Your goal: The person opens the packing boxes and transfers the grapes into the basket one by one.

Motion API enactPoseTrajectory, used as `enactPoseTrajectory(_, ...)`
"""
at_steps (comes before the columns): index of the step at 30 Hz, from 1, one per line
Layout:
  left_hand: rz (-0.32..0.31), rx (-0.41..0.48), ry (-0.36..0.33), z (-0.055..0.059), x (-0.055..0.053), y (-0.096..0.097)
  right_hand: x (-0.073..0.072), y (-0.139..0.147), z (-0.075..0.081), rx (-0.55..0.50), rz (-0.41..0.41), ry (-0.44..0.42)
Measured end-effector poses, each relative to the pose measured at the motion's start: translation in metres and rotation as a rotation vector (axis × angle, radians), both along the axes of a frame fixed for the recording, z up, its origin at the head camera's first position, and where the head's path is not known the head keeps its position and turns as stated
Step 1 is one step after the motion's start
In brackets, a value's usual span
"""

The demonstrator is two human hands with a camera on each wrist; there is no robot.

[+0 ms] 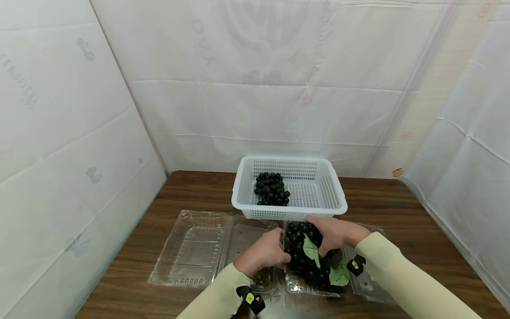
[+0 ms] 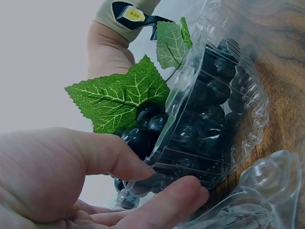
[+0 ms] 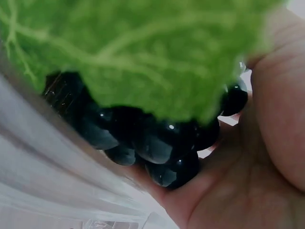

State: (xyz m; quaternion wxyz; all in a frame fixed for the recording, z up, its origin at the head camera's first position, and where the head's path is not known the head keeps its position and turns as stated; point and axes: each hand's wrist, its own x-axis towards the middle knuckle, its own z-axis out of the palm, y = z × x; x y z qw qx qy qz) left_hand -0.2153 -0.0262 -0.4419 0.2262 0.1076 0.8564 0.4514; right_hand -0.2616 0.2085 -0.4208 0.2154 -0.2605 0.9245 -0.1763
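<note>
A bunch of dark artificial grapes with green leaves fills a clear plastic clamshell container. On the container's left side, my left hand pinches the rim; in the left wrist view its thumb and fingers lie on either side of the clear wall. My right hand grips the grapes at the container's far right, and in the right wrist view its palm and fingers curl round several dark grapes. A large leaf covers much of that view, hiding some fingertips.
Behind the container stands a white slotted basket, with another dark grape bunch at its left. An opened clear clamshell lies on the wooden table to the left. White sheeting encloses the table's back and sides.
</note>
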Motion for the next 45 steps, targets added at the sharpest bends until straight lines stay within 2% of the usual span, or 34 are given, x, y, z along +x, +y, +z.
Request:
enactPoseTrajectory(12,-0.020,-0.023,0.010,0.001,0.001,0.000,-0.004,0.003,-0.001,0.008,0.002,-0.061)
enactPoseTrajectory(19,-0.008,0.005,-0.004,0.001,0.002,-0.001,-0.004,0.005,-0.002,-0.009,0.003,-0.062)
enactPoseTrajectory(25,-0.002,0.008,-0.009,0.000,0.003,-0.001,0.000,0.004,-0.007,-0.030,-0.022,-0.028)
enactPoseTrajectory(32,-0.004,0.020,-0.015,-0.001,0.003,-0.002,0.001,0.001,-0.014,-0.064,0.049,0.151)
enactPoseTrajectory(35,-0.004,0.023,-0.020,-0.001,0.003,-0.003,0.002,-0.001,-0.015,-0.021,0.039,0.190)
enactPoseTrajectory(39,-0.013,0.026,-0.019,-0.001,0.003,-0.004,0.005,-0.002,-0.015,0.027,0.007,0.196)
enactPoseTrajectory(45,-0.019,0.036,-0.019,-0.002,0.004,-0.003,0.004,0.002,-0.016,-0.007,0.006,0.164)
